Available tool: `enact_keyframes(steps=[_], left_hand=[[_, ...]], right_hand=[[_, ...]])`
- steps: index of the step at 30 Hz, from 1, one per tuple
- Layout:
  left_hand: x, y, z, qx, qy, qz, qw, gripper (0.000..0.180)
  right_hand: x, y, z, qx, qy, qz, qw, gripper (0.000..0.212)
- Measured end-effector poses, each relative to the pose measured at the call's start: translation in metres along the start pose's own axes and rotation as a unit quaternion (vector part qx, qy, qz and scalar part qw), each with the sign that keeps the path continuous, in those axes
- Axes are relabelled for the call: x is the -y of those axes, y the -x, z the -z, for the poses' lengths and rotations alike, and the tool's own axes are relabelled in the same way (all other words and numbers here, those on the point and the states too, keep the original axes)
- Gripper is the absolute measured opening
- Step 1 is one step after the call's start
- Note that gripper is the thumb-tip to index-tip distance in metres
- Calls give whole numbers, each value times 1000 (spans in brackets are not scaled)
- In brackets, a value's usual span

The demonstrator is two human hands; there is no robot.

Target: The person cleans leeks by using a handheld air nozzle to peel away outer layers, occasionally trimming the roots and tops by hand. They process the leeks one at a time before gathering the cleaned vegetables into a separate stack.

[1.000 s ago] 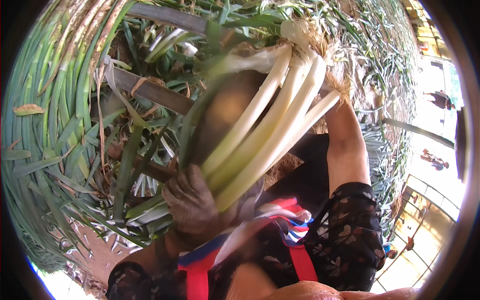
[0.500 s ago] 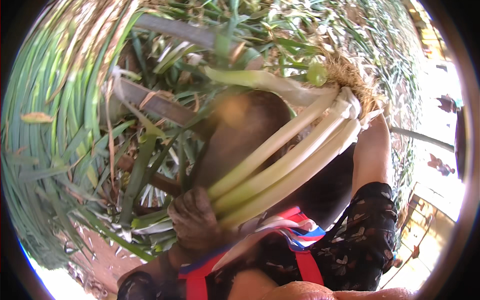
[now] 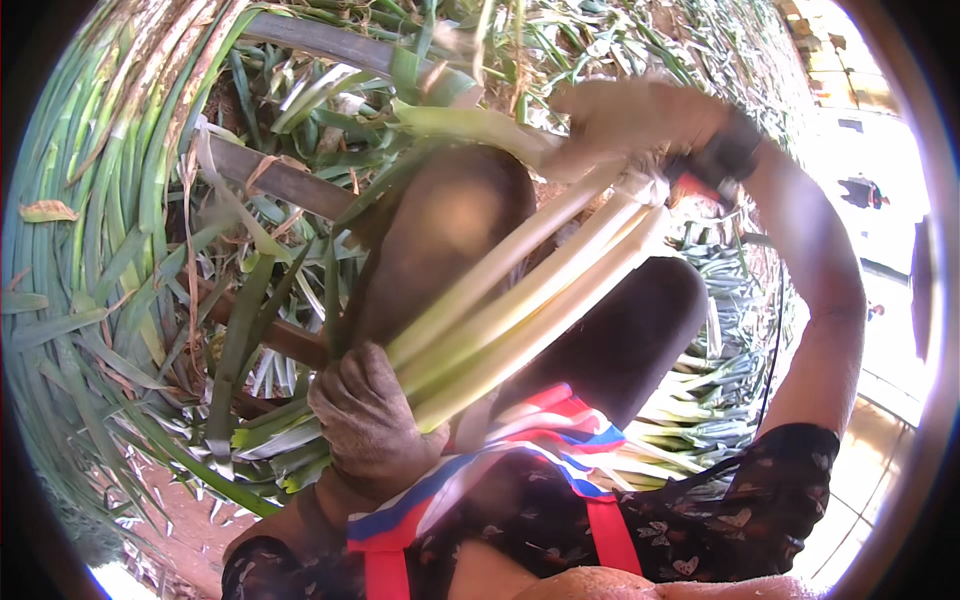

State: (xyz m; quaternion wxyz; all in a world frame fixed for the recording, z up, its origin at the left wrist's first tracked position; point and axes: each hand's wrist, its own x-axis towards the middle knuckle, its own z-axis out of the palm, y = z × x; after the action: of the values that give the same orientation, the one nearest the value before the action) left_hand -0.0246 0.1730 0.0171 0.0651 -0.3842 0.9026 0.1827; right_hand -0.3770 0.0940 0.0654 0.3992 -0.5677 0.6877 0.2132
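Observation:
My left hand (image 3: 368, 415) is closed around the green part of a small bunch of leeks (image 3: 535, 315), low and left of centre. Their thick pale stems slant up to the right across my lap, and the white lower ends are uppermost. One loose, pale green outer leaf (image 3: 465, 125) sticks out leftward near the top. At the white ends is my right hand (image 3: 640, 125), smeared by motion, with a dark and red band at the wrist. Its fingers are too blurred to show whether they grip anything, and the root ends are hidden around it.
A big heap of long green leeks (image 3: 90, 270) fills the left side. Wooden bars (image 3: 280, 180) cross cut leaves and scraps in front of me. More leeks (image 3: 690, 400) lie in rows beyond my right knee. A red, white and blue cloth (image 3: 540, 430) covers my lap.
My right hand has come from behind the root ends to above them, and the brown root tuft is no longer in view. The left hand keeps its hold; the view has shifted slightly.

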Motion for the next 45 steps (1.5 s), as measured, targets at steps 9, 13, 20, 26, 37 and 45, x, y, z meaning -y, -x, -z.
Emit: enact_keyframes(steps=[9,13,20,26,37,45], left_hand=[[-6,1,-2,-3,-34,-19,999,92],[6,3,-11,-70,-23,-35,997,87],[2,-2,-7,-44,-21,-13,999,92],[12,-1,-4,-60,7,-51,997,95],[14,-11,-20,-77,-58,-73,993,81],[-2,-11,-32,-127,-198,-26,972,38]], right_hand=[[-115,-39,30,-347,233,-156,895,19],[-176,6,141,-464,269,-197,821,18],[-125,53,49,-451,141,-86,877,16],[-124,69,-83,-438,-9,-134,889,16],[-189,-73,-220,-519,-115,-242,812,15],[-221,-87,-153,-475,-30,-264,839,16]])
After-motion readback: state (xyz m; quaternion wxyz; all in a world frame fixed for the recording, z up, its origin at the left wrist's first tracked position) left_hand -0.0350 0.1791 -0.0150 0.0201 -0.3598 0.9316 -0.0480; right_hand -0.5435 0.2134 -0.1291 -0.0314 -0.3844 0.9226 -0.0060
